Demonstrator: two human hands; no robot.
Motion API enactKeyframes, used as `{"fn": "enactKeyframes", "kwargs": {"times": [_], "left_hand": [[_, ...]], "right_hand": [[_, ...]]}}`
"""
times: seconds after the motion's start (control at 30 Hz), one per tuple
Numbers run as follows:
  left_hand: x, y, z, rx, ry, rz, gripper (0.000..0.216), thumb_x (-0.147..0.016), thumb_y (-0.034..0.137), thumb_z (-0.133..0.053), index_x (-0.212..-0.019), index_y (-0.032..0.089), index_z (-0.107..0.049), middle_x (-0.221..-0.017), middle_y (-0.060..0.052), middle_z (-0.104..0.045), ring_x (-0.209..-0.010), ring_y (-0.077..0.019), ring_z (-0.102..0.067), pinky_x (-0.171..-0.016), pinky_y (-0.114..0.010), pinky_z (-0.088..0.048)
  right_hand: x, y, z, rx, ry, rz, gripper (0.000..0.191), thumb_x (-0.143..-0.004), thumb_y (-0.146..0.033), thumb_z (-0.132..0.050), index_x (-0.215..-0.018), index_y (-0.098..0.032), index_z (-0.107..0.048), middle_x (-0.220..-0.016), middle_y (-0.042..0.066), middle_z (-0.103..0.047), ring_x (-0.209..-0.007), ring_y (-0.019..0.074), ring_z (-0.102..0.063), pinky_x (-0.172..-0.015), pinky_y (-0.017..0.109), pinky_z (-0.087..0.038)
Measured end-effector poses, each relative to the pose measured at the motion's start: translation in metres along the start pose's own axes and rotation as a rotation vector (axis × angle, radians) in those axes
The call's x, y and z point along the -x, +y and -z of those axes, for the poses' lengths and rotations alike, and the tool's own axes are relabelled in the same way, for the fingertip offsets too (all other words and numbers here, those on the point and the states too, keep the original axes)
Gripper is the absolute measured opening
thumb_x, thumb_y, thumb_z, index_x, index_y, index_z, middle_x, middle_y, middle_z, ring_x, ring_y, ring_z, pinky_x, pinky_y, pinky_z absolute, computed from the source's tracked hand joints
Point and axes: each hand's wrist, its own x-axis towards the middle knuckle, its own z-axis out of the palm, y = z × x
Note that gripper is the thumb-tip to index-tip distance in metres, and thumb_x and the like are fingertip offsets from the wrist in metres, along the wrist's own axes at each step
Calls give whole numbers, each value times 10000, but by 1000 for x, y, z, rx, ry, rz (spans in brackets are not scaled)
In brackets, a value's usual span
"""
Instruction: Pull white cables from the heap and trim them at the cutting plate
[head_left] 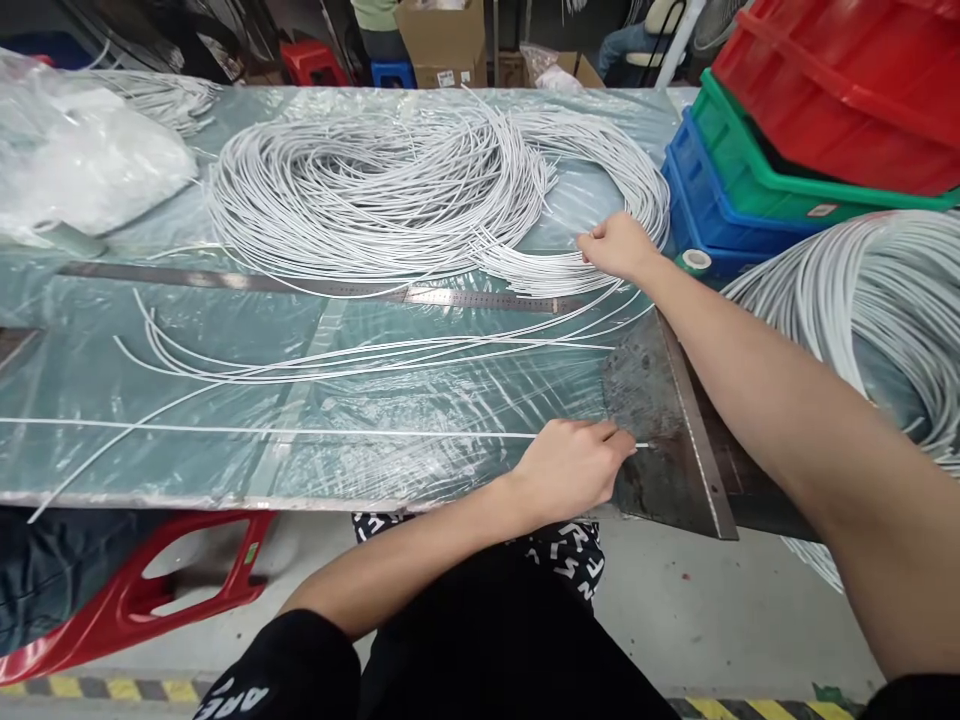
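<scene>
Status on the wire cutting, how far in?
Done: a few cut lengths lie loose on the table. In hand: the left hand pinches one straight wire at the cutter blade; the right hand grips strands from the coil. Left: most of that coil, plus a second coil.

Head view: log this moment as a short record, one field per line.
left hand: left hand pinches the end of a single white wire stretched along the table's near edge
right hand: right hand closed on strands at the edge of the big wire coil
cutter: metal blade at the table's right end, the wire tip lying over it
ruler: steel ruler flat across the table
cut lengths: loose wire pieces between ruler and single wire
right side: stacked bins and a second coil
</scene>
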Motion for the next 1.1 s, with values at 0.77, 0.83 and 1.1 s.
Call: {"fn": "enactKeyframes", "kwargs": {"times": [0.77,0.83,1.1], "left_hand": [[-5,-1,-3,-6,20,-31,163,-865,85,-428,-825,147,-573,-712,-6,-567,-558,-125,-461,-471,-300,-250],[-5,0,-1,-10,4,-26,168,-853,78,-426,-826,144,-579,-719,-10,-577,-562,-128,-475,-470,-301,-258],[-3,13,4,-50,-97,2,210,-889,188,-461,-1015,163,-628,-963,-35,-671,-741,-168,-621,-510,-314,-417]], "right_hand": [[-7,5,-5,41,3,77,343,-898,-412,-491,-784,-144,-674,-654,89,-579,-800,270,-612,-727,364,-427],[-1,-1,-1,55,3,50,318,-887,-379,-498,-770,-143,-677,-652,88,-580,-776,256,-600,-721,356,-418],[22,-16,12,76,-106,-18,210,-824,-317,-517,-731,-185,-652,-653,92,-529,-668,208,-478,-656,356,-335]]}}
